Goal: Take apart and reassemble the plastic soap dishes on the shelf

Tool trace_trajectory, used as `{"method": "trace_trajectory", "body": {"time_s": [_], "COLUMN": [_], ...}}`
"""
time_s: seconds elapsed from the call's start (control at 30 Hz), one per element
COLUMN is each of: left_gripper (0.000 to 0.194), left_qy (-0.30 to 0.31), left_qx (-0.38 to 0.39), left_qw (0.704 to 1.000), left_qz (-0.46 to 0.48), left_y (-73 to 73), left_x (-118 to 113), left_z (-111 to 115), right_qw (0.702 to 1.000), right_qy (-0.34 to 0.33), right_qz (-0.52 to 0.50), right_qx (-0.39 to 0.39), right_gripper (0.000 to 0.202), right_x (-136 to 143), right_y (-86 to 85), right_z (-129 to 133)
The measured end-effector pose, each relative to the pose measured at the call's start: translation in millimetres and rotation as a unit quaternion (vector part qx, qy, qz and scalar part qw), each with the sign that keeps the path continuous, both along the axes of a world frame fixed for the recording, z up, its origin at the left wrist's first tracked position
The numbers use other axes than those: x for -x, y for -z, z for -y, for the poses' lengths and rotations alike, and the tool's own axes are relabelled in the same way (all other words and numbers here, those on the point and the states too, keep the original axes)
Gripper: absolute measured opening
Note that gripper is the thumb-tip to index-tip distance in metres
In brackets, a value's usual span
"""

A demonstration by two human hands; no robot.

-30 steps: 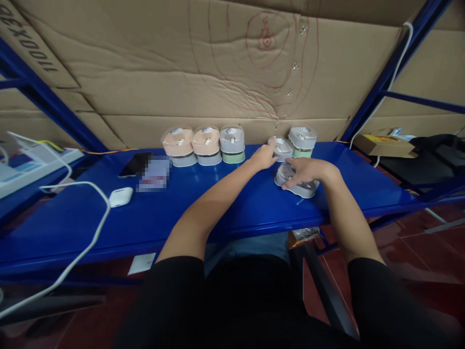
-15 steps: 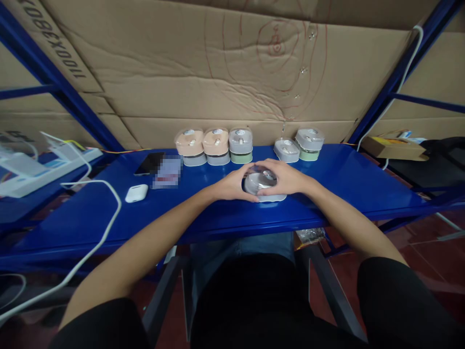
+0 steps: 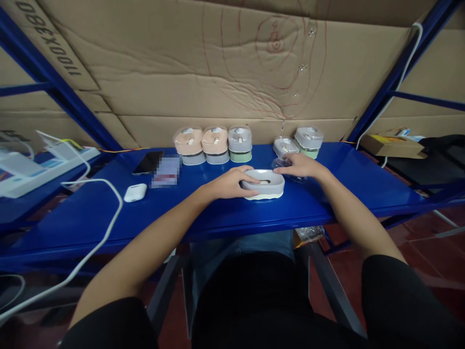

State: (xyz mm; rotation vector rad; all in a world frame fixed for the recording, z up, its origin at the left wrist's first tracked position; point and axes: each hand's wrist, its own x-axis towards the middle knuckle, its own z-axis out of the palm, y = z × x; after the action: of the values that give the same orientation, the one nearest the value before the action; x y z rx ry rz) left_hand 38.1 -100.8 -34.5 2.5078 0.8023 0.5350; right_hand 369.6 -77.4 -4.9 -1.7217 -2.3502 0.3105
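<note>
A grey oval dish (image 3: 273, 188) with a pale wavy-edged base rests near the table's front edge, its top uncovered. A dark hollow with something whitish shows inside it. My left hand (image 3: 231, 184) grips the dish from the left, thumb and fingers round its end. Just behind and to the right, my right hand (image 3: 303, 166) holds a clear plastic lid (image 3: 279, 164), apart from the dish. Part of the lid is hidden by the hand. Right behind the lid stands a single grey covered box (image 3: 284, 144).
Stacked peach-over-grey boxes (image 3: 188, 140) and a grey-over-green stack (image 3: 240, 138) line the back; another such stack (image 3: 308, 135) stands to the right. On the left lie a white earbud case (image 3: 135, 192), a phone (image 3: 147, 162), a blurred-out item (image 3: 166, 171) and a white cable (image 3: 114, 208).
The clear lid has come off the grey dish. My right hand has carried it back and to the right, while my left hand stays on the dish.
</note>
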Motion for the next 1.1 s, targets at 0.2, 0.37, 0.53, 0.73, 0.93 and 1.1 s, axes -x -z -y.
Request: {"method": "trace_trajectory", "body": {"time_s": [0.2, 0.37, 0.53, 0.73, 0.93, 1.1], "left_gripper": [0.047, 0.052, 0.055, 0.049, 0.043, 0.043], "left_qy": [-0.028, -0.101, -0.148, -0.144, -0.094, -0.028], "left_qx": [0.002, -0.031, -0.057, -0.057, -0.043, -0.026], "left_qw": [0.999, 0.994, 0.985, 0.985, 0.993, 0.999], "left_qz": [0.031, 0.009, -0.072, -0.072, 0.051, -0.017], "left_y": [-12.0, -16.7, -8.2, -8.2, -23.1, -19.6], "left_x": [11.5, 35.0, 49.5, 48.8, 33.8, 10.0], "left_z": [-12.1, -30.9, -48.5, -49.1, -25.0, 0.4], "right_qw": [0.999, 0.994, 0.991, 0.992, 0.993, 0.997], "right_qy": [0.011, 0.001, -0.016, -0.021, -0.014, 0.002], "right_qz": [0.046, 0.105, 0.131, 0.123, 0.115, 0.068], "right_qx": [0.007, 0.009, -0.015, 0.009, 0.028, -0.022], "right_gripper": [0.083, 0.086, 0.084, 0.087, 0.079, 0.086], "right_x": [-2.4, -4.8, -4.0, -9.9, -17.8, -21.7], "right_y": [-0.6, 1.6, 9.0, 4.4, -8.0, -15.1], "right_z": [-0.8, -1.1, -3.2, -1.6, 0.8, 3.5]}}
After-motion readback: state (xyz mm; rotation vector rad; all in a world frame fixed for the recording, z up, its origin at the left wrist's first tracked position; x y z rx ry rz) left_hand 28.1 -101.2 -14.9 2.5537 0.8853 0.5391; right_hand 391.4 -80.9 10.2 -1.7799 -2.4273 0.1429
